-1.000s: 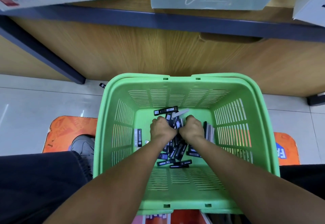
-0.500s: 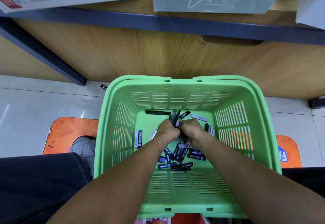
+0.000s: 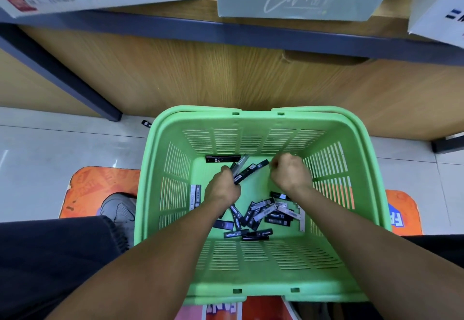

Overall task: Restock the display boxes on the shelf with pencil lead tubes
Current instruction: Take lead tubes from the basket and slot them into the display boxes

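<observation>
Inside the green basket (image 3: 251, 292), the left hand (image 3: 222, 189) grips a bundle of lead tubes (image 3: 247, 170), their long axes slanting up toward the far right. The right hand (image 3: 290, 175) is fisted; whether it holds anything cannot be told. Loose tubes (image 3: 263, 215) lie scattered below.

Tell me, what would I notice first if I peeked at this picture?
The big bright green basket on the floor, right in the middle. Inside, the left hand holds a bunch of dark lead tubes, with the right hand curled beside it. More loose tubes lie scattered on the basket bottom.
</observation>
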Demonstrator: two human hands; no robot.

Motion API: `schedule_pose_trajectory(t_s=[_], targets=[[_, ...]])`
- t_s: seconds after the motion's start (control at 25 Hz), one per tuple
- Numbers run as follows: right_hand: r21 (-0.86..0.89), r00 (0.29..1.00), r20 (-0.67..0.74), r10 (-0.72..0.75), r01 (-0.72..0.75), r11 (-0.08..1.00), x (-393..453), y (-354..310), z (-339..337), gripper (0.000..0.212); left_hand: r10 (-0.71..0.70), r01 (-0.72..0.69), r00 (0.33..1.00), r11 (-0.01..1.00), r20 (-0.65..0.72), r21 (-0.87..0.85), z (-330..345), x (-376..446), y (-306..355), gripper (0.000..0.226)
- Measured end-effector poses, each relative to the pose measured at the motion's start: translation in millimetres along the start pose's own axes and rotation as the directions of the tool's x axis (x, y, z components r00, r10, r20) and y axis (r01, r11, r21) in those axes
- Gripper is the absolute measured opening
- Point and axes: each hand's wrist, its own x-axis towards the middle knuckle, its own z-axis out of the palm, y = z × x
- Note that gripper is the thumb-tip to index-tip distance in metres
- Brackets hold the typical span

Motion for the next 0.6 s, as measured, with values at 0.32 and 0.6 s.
schedule_pose_trajectory(t_s=[0.32, 0.6], targets=[[-0.272, 0.943, 0.273, 0.191, -0.115, 0.955, -18.4, 31.2, 34.7, 0.071, -0.013, 0.016, 1.0, 0.966, -0.014, 0.256, 6.2, -19.4, -17.2, 0.045], [0.103, 0.953, 0.295, 0.07, -0.104, 0.989, -20.3, 23.4, 43.2, 0.083, 0.005, -0.008, 0.999, 0.995, 0.033, 0.101, 19.2, -20.7, -8.4, 0.015]])
